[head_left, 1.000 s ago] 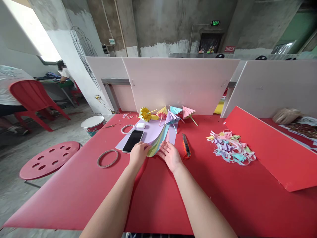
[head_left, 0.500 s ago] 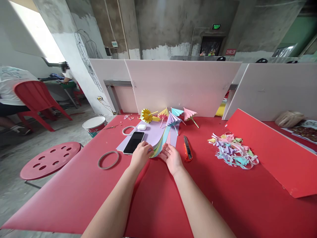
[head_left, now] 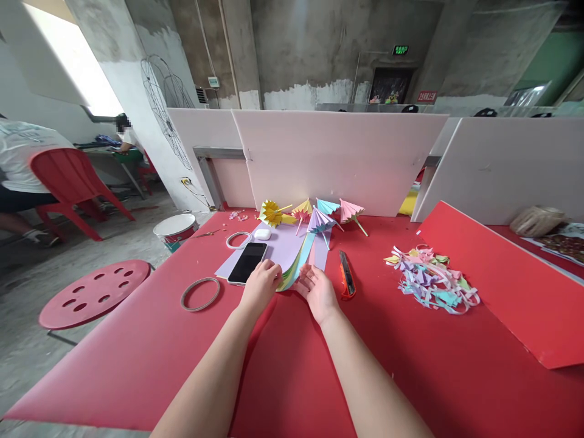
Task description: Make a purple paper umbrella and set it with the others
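Between my hands lies a small fan of coloured paper sheets (head_left: 295, 269), with green, yellow and light blue showing and its near end slightly lifted. My left hand (head_left: 261, 283) pinches the near left corner of these sheets. At their right edge is my right hand (head_left: 318, 293), palm turned inward, fingers loosely bent and apart; whether it touches the paper is hard to tell. Under and behind the sheets is larger lilac paper (head_left: 283, 243). A black phone (head_left: 247, 263) rests just beyond my left hand. To the right of my right hand lies an orange utility knife (head_left: 347, 275).
Several folded paper umbrellas (head_left: 321, 220) stand at the back. Tape rolls (head_left: 199, 309) and a white case (head_left: 262, 234) are on the left. A heap of paper scraps (head_left: 431, 280) lies right, before a folded red board (head_left: 506, 286). A white partition (head_left: 337, 161) bounds the red table.
The view has shifted very slightly. Both hands and the paper sheets keep nearly the same positions.
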A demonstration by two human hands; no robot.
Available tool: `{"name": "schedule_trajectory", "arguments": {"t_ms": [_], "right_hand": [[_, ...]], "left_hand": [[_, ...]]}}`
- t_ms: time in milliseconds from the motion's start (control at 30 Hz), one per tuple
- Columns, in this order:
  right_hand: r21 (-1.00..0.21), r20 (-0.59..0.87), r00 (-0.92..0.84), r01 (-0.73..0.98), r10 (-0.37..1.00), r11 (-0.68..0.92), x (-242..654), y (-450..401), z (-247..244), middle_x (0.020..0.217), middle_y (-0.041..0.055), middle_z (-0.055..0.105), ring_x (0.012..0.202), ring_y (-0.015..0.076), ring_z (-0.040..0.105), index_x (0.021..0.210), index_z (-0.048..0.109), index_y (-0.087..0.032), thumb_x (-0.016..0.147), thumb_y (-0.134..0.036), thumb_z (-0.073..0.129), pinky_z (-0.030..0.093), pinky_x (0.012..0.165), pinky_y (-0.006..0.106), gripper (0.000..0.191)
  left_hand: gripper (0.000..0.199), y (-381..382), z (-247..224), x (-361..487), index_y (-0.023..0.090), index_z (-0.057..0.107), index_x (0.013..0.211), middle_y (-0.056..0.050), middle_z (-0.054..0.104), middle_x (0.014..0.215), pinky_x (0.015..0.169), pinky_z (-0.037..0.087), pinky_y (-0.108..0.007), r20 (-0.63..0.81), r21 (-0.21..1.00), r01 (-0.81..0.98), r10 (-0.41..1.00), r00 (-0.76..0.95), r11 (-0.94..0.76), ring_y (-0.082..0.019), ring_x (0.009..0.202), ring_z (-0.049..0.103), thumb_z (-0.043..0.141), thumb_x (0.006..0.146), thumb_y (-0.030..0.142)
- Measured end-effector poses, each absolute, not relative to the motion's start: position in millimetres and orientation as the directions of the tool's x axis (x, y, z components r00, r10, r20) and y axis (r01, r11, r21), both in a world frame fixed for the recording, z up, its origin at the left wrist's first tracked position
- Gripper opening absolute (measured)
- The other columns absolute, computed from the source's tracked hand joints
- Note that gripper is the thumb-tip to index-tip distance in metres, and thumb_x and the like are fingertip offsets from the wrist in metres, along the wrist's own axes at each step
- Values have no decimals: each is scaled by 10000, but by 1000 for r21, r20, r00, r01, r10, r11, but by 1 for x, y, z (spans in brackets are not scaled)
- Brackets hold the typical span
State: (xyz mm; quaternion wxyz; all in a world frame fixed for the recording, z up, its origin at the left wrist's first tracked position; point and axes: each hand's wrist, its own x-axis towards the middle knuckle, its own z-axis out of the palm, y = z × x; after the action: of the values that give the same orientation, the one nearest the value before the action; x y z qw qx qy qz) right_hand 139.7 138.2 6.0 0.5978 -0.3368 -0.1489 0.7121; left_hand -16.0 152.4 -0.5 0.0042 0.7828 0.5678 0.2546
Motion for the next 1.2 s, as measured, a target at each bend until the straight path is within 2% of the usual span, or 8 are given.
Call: {"name": "schedule_trajectory", "arguments": {"t_ms": [133, 367, 633, 867, 1033, 1200], "right_hand": [[-609, -310, -53, -756, 949, -242, 139, 138, 6, 978, 57, 543, 1002, 206, 488, 824, 599, -184, 710, -289, 598, 533, 775, 377, 155], [-617, -339, -33, -746, 940, -249, 139, 139, 4, 1024, 56, 539, 1043, 217, 483, 822, 586, -194, 714, -284, 570, 541, 768, 389, 141], [-685, -357, -47, -666, 933, -295, 140, 141, 0, 1024, 72, 586, 1058, 228, 510, 818, 626, -197, 681, -304, 586, 536, 747, 364, 178], [-830, -277, 9, -507, 961, -234, 139, 143, -5, 943, 35, 621, 878, 153, 573, 818, 619, -199, 649, -359, 611, 493, 680, 237, 232], [-924, -217, 30, -328, 976, -196, 138, 143, -11, 848, 34, 611, 691, 129, 553, 821, 608, -182, 670, -394, 579, 455, 549, 229, 262], [-979, -154, 52, -145, 987, -145, 140, 137, -17, 756, 2, 595, 720, 154, 556, 823, 626, -200, 646, -349, 618, 428, 524, 225, 231]], "left_hand": [[170, 153, -1, -16, 213, 595, 743, -38, 522, 859, 704, 406, -284, 388, 280, 893, 893, 231, -352, -182, 827, 476, 456, 764, 116], [207, 154, -5, -20, 238, 650, 921, -47, 539, 934, 743, 416, -304, 383, 276, 902, 899, 214, -332, -196, 867, 486, 503, 784, 190], [197, 154, -2, -20, 221, 669, 747, -50, 556, 884, 728, 409, -287, 369, 310, 911, 918, 148, -272, -197, 856, 490, 485, 812, 249], [196, 152, 1, -20, 215, 656, 760, -38, 558, 820, 695, 391, -274, 349, 402, 899, 937, 26, -175, -195, 840, 511, 483, 816, 288], [194, 151, 3, -20, 208, 646, 724, -18, 566, 736, 593, 359, -250, 315, 497, 860, 948, -55, -115, -163, 709, 523, 495, 799, 304], [208, 150, 4, -21, 189, 626, 751, -9, 593, 729, 599, 371, -230, 279, 578, 815, 948, -153, -39, -136, 672, 530, 484, 804, 331]]}}
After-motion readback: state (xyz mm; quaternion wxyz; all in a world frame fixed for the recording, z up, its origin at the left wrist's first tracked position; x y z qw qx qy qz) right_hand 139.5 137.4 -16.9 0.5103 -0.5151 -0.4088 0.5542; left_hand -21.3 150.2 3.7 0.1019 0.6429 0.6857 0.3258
